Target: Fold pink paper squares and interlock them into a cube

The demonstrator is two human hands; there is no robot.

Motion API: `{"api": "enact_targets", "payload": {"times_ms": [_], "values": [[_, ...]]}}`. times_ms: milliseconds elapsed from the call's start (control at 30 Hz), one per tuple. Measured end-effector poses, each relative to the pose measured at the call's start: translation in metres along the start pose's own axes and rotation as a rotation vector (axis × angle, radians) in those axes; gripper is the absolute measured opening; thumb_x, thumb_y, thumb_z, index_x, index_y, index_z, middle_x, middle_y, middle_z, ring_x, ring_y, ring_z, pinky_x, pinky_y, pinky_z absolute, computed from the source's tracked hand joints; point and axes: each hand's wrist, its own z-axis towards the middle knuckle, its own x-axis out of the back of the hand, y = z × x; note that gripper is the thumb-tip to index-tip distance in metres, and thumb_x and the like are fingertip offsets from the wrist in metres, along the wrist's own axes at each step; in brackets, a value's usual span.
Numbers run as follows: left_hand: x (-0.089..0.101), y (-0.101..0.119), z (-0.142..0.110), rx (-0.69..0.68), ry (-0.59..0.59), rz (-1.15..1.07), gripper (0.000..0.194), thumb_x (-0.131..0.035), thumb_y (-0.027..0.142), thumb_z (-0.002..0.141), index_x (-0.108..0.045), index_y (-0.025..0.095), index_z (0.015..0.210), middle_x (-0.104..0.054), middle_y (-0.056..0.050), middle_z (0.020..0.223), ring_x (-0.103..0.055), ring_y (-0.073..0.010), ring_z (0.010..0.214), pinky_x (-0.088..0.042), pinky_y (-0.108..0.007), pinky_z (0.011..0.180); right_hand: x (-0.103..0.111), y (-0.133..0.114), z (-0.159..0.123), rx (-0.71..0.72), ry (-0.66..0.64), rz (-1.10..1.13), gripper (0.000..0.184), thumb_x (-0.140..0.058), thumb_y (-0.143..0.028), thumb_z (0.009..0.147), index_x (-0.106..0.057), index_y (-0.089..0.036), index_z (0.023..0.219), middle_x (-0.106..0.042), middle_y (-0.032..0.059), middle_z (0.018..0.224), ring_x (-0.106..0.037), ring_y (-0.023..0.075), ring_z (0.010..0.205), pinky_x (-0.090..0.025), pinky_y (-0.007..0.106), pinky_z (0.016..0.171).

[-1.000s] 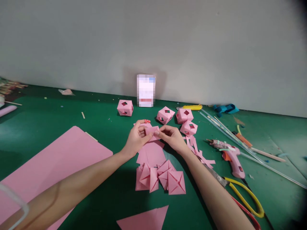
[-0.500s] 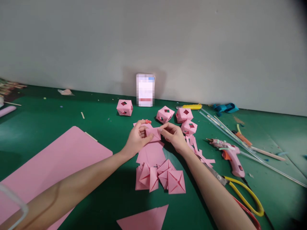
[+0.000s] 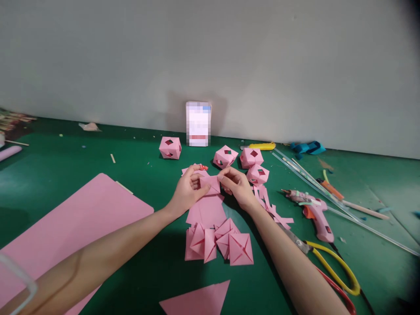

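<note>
A small folded piece of pink paper (image 3: 210, 184) is held between my two hands above the middle of the table. My left hand (image 3: 187, 189) pinches its left side, thumb in front and fingers behind. At its upper right corner, the fingertips of my right hand (image 3: 239, 186) close on the edge. Below them lie flat pink paper sheets (image 3: 206, 210) and a cluster of creased, folded pink squares (image 3: 241, 249). Beyond my hands stand several pink paper balls with diamond-shaped openings, one (image 3: 170, 148) apart on the left.
A phone (image 3: 198, 124) leans on the wall. A large pink sheet (image 3: 88, 227) lies left, a pink triangle (image 3: 200, 299) in front. On the right are paper strips (image 3: 272, 210), scissors (image 3: 337, 267), a pink glue gun (image 3: 316, 212), clear sticks and a yellow cutter (image 3: 262, 146).
Both hands stay almost in place on the folded pink paper. My right fingertips have shifted very slightly at its corner.
</note>
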Motion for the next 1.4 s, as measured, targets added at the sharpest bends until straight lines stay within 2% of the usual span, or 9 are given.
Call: {"api": "enact_targets", "payload": {"times_ms": [167,267,400,500,667,833,1033,1400], "values": [[0.000,0.002,0.000,0.004,0.023,0.046,0.052,-0.076,0.024,0.069,-0.051,0.019,0.115,-0.066,-0.001,0.090,-0.067,-0.0146,0.084,-0.053,-0.027,0.081,0.000,0.002,0.000,-0.014,0.021,-0.031,0.033,-0.072,-0.050,0.078,-0.061,-0.018,0.076,-0.045,-0.0056,0.056,-0.036,0.0075,0.046,-0.026,0.022,0.042],[0.000,0.004,0.000,0.003,0.035,0.089,0.052,-0.076,0.025,0.067,-0.052,0.020,0.114,-0.066,-0.002,0.092,-0.067,-0.0158,0.088,-0.053,-0.028,0.082,-0.001,0.005,0.000,0.025,0.039,-0.086,0.034,-0.071,-0.051,0.078,-0.060,-0.019,0.075,-0.046,-0.0052,0.056,-0.035,0.0078,0.047,-0.028,0.023,0.043],[-0.001,0.005,0.000,0.004,0.034,0.117,0.054,-0.077,0.024,0.066,-0.053,0.020,0.114,-0.066,-0.003,0.095,-0.065,-0.0177,0.096,-0.052,-0.029,0.084,-0.002,0.008,-0.001,0.095,0.069,-0.156,0.030,-0.069,-0.047,0.081,-0.060,-0.019,0.076,-0.048,-0.0040,0.060,-0.037,0.0083,0.050,-0.031,0.023,0.046],[-0.001,0.005,0.000,0.034,0.022,0.105,0.056,-0.077,0.024,0.065,-0.053,0.020,0.115,-0.065,-0.003,0.092,-0.066,-0.0172,0.090,-0.052,-0.030,0.084,-0.002,0.009,-0.001,0.115,0.069,-0.198,0.028,-0.067,-0.045,0.082,-0.058,-0.019,0.076,-0.049,-0.0035,0.062,-0.039,0.0089,0.051,-0.032,0.023,0.047],[0.000,0.005,0.000,0.026,0.027,0.094,0.055,-0.078,0.023,0.065,-0.053,0.019,0.114,-0.065,-0.003,0.094,-0.067,-0.0163,0.086,-0.053,-0.031,0.084,-0.002,0.010,-0.001,0.095,0.047,-0.211,0.029,-0.060,-0.046,0.087,-0.055,-0.020,0.076,-0.049,-0.0036,0.062,-0.042,0.0097,0.051,-0.036,0.023,0.048],[0.000,0.005,0.000,0.024,0.030,0.090,0.056,-0.077,0.023,0.065,-0.053,0.019,0.115,-0.066,-0.003,0.093,-0.067,-0.0162,0.086,-0.053,-0.031,0.085,-0.001,0.010,-0.001,0.062,0.034,-0.180,0.032,-0.050,-0.046,0.094,-0.057,-0.019,0.077,-0.048,-0.0043,0.055,-0.039,0.0090,0.046,-0.032,0.022,0.044],[0.000,0.005,0.000,0.032,0.037,0.109,0.057,-0.077,0.024,0.064,-0.053,0.019,0.116,-0.065,-0.002,0.091,-0.066,-0.0168,0.089,-0.052,-0.031,0.086,-0.002,0.011,-0.001,0.077,0.058,-0.192,0.035,-0.061,-0.054,0.086,-0.054,-0.020,0.077,-0.046,-0.0052,0.057,-0.041,0.0094,0.048,-0.034,0.022,0.044],[0.000,0.006,0.000,0.052,0.046,0.110,0.058,-0.078,0.023,0.063,-0.054,0.020,0.116,-0.066,-0.003,0.094,-0.067,-0.0169,0.086,-0.052,-0.032,0.085,-0.002,0.012,-0.001,0.087,0.053,-0.260,0.034,-0.059,-0.054,0.088,-0.053,-0.021,0.080,-0.047,-0.0046,0.059,-0.041,0.0101,0.046,-0.033,0.023,0.043]]}}
